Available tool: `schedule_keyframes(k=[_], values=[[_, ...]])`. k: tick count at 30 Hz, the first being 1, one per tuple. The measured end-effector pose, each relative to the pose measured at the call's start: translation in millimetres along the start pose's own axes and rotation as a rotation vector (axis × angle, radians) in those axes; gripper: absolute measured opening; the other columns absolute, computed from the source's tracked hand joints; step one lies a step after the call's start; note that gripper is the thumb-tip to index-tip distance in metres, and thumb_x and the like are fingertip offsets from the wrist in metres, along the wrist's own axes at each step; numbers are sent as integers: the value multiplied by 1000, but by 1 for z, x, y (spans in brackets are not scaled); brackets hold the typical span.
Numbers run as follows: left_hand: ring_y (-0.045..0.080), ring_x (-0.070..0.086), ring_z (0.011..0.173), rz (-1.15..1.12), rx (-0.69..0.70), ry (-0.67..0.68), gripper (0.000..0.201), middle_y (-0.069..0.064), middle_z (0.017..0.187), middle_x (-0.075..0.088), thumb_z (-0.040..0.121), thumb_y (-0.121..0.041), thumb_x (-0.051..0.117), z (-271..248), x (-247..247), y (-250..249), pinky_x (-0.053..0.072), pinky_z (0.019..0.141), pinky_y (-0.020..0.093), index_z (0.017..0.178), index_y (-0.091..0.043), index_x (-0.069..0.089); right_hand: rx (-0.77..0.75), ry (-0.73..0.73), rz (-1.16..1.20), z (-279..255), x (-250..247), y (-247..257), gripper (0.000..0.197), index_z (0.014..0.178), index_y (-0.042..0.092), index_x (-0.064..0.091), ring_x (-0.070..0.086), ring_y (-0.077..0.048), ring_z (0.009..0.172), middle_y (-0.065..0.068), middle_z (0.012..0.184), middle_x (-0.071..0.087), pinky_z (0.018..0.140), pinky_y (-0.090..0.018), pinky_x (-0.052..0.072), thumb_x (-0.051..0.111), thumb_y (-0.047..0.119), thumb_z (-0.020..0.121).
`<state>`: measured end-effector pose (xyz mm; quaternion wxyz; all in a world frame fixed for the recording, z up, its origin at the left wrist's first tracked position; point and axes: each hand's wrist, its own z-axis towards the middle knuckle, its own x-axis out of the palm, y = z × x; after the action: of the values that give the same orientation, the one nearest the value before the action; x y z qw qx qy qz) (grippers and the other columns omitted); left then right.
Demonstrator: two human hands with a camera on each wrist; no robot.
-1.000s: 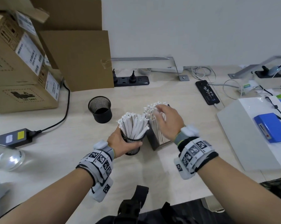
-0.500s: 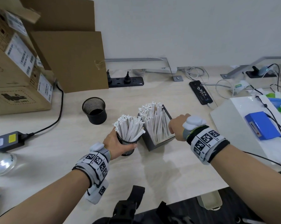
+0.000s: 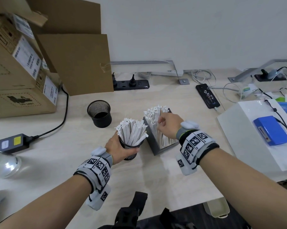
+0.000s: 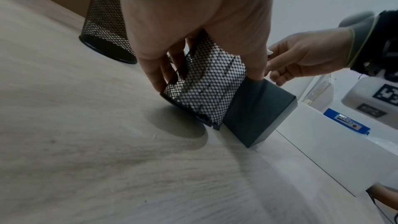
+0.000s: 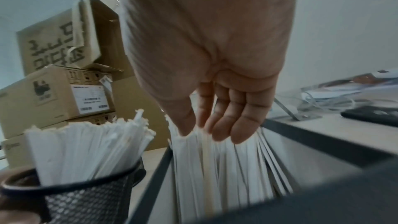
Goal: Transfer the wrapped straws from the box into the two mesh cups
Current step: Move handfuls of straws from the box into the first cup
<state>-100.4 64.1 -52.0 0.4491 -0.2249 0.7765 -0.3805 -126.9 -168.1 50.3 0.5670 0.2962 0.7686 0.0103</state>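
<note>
Straws (image 5: pixel 215 168) under right grip (image 5: pixel 206 130)

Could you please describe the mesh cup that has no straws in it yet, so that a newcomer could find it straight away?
Start from the stacked cardboard boxes at the table's far left, then look to the open tabletop just right of them. There stands the empty mesh cup, black and round, apart from both hands. Unlike the straw-filled mesh cup that the left hand holds, its dark bottom shows.
</note>
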Motion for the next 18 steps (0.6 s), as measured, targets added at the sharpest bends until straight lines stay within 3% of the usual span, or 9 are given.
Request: schedule_keyframes(k=[2,5,8,10,13,15,18], values=[[12,61,113,3,4,0,95,-13,119,66,50,-65,84,0,-1,1,50,98,35,132,-30,51,77,-38,68,0,11,-6,16,101,20,57,62,-21,85,0,94,65,75,-30,51,58,27,86],[12,61,113,1,0,1,100,-13,120,66,46,-71,79,1,-2,2,50,99,36,133,-31,50,194,40,103,1,27,-14,41,113,21,51,60,-21,89,1,100,61,78,-29,49,66,33,77],[12,62,112,5,-9,2,99,-13,118,67,45,-72,79,1,-1,1,51,98,36,132,-32,52,191,70,77,3,42,-14,46,108,25,56,65,-20,88,5,96,67,80,-32,54,62,51,70],[12,63,112,6,-12,7,99,-14,118,67,45,-72,79,1,-2,0,52,98,37,132,-32,53,191,45,73,5,47,-13,41,103,28,58,65,-20,82,6,92,68,73,-31,54,60,56,73],[12,62,112,7,-16,16,99,-13,118,67,46,-72,79,0,-2,-1,52,98,36,132,-31,53,208,20,30,3,47,-10,35,103,22,55,59,-21,74,3,87,63,55,-26,40,58,50,82],[12,62,111,3,-13,18,99,-13,118,67,46,-71,79,-1,-2,-3,51,98,35,132,-30,53,214,30,48,2,47,-8,28,101,19,54,53,-20,68,1,83,58,50,-25,32,56,43,87],[13,62,112,-5,-21,12,100,-12,118,67,45,-71,78,-1,-1,-5,51,98,35,132,-29,53,238,22,67,4,49,-8,29,98,18,55,52,-17,64,0,81,58,48,-24,31,53,45,87]])
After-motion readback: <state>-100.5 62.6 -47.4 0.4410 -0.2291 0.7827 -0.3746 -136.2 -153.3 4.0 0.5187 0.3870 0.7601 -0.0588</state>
